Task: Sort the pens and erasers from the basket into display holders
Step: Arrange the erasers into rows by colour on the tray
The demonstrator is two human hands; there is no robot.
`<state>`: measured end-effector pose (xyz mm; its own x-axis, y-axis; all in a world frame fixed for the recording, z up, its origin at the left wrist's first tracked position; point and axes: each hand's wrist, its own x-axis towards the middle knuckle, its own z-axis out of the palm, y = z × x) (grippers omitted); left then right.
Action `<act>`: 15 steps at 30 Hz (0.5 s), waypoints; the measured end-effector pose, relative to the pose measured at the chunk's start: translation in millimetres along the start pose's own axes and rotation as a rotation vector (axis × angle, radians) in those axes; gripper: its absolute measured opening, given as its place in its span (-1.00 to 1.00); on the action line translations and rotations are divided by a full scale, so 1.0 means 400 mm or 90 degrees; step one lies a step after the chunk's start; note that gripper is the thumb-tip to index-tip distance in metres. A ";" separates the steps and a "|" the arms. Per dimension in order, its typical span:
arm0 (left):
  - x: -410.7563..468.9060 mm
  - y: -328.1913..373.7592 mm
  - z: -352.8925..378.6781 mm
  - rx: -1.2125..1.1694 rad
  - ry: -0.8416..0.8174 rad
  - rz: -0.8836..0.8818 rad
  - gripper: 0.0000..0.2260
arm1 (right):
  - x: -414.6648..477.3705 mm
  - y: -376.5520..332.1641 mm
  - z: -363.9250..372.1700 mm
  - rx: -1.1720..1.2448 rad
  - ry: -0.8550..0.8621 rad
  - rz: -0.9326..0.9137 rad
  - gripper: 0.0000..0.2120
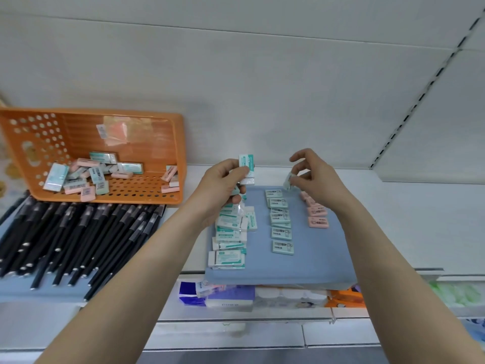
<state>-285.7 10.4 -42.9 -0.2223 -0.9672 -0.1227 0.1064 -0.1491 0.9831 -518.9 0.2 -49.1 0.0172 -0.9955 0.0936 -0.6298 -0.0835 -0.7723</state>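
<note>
My left hand (pixel 223 185) grips a few teal-and-white erasers (pixel 247 168) above the far left of the blue mat (pixel 315 253). My right hand (pixel 315 177) pinches a small pale green eraser (pixel 288 183) over the mat's far edge. On the mat lie three lines: teal-and-white erasers (pixel 229 240) on the left, pale green erasers (pixel 280 222) in the middle, pink erasers (pixel 316 212) on the right. The tilted orange basket (pixel 39 137) at the left holds several mixed erasers (pixel 86 177). Black pens (pixel 70 240) lie in a pile in front of it.
The white shelf (pixel 420 219) carries the mat and basket, with a white back wall behind. A slotted upright (pixel 420 101) runs up at the right. Below the shelf edge, packaged goods (pixel 228 295) fill a lower shelf.
</note>
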 end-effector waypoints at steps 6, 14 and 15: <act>0.011 -0.005 -0.006 0.030 0.001 -0.006 -0.86 | 0.049 -0.011 0.039 -0.093 -0.111 -0.014 -0.79; 0.006 -0.008 -0.008 0.056 0.045 -0.013 -0.82 | 0.048 0.009 0.058 -0.145 -0.162 -0.025 -0.75; 0.004 -0.008 -0.008 0.069 0.043 -0.002 -0.84 | 0.043 0.002 0.056 -0.128 -0.134 -0.028 -0.76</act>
<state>-283.4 8.6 -46.8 -0.1558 -0.9789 -0.1319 -0.0001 -0.1335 0.9911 -501.7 -17.8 -62.4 0.1956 -0.9804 -0.0236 -0.7657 -0.1376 -0.6284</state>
